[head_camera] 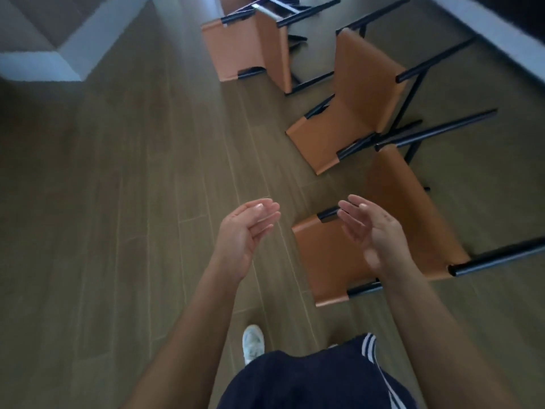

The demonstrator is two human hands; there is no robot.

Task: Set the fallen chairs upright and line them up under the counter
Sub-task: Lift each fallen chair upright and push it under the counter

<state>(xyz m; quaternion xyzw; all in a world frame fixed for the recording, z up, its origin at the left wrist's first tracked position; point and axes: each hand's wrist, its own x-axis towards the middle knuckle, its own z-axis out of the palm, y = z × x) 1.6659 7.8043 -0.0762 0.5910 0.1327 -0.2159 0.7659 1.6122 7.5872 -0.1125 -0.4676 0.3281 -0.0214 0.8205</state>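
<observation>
- Wooden floor (118,202) fills the view.
- Nearest chair (330,261), orange with black tube legs, lies tipped over at 4 o'clock.
- Middle chair (359,93) lies on its side at 2 o'clock.
- Far chair (244,45) lies toppled at 12 o'clock.
- Dark shorts (309,382) with white side stripes at 6 o'clock.
- Right hand (374,231) is raised in front of the nearest chair, palm inward, fingers loosely spread, holding nothing.
- Left hand (244,231) is raised over bare floor, palm facing the right, fingers relaxed and empty.
- White shoe (253,342) at 6 o'clock.
</observation>
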